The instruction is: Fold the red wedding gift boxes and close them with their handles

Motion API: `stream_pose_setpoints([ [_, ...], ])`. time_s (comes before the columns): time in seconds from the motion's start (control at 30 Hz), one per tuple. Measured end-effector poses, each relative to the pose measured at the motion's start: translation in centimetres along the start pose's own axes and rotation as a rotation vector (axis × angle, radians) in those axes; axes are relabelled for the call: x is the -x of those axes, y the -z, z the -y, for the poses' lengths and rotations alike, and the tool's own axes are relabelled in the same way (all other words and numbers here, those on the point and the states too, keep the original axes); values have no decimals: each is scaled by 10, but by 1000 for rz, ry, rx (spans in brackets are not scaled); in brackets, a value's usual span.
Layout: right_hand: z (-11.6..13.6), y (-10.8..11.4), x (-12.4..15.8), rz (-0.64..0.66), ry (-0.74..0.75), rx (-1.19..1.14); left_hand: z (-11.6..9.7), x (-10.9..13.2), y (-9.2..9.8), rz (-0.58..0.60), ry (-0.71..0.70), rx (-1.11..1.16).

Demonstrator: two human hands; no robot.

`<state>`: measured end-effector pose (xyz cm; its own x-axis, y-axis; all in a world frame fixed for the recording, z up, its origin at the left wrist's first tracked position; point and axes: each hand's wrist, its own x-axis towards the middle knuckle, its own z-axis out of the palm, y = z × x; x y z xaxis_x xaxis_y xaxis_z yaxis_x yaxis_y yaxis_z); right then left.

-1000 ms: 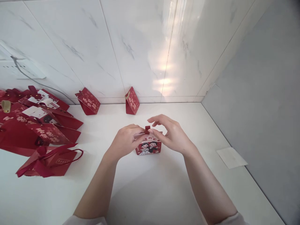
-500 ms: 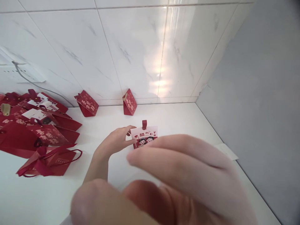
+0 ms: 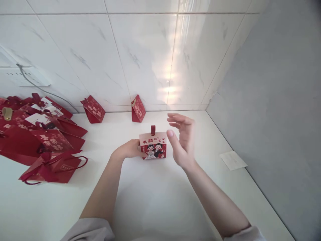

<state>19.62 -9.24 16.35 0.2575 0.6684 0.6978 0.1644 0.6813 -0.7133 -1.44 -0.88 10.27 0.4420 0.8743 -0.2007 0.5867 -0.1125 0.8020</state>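
Observation:
A small red and white gift box (image 3: pixel 156 150) stands upright on the white table (image 3: pixel 155 190), its front printed with a cartoon bride and groom and red characters. A dark red loop handle sticks up from its top. My left hand (image 3: pixel 129 149) grips the box by its left side, the thumb at the front and the other fingers partly hidden behind. To the right of the box, my right hand (image 3: pixel 182 139) is raised with nothing in it. Its fingers are curved and the thumb stands apart from them, not touching the box.
Two red tent-shaped boxes, one at left (image 3: pixel 93 109) and one nearer the middle (image 3: pixel 138 108), stand along the tiled wall (image 3: pixel 142 60). Many red gift boxes crowd the left, with a ribboned red bag (image 3: pixel 54 169) in front. A pale flat piece (image 3: pixel 233 160) lies by the grey panel (image 3: pixel 276 110).
My right hand has drawn away from close before the camera to beside the box, uncovering its front. My left hand keeps its hold on the box.

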Motion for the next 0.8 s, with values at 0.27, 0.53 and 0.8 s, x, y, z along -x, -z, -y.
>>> stream_pose_setpoints([
  [0.27,-133,-6,72,46,-786,-82,34,-23,-47,-333,73,577],
  [0.53,-119,-13,91,9,-755,-251,37,-15,-91,-659,4,543],
  [0.8,-121,-1,91,95,-776,-305,39,-11,-86,-438,-40,816],
])
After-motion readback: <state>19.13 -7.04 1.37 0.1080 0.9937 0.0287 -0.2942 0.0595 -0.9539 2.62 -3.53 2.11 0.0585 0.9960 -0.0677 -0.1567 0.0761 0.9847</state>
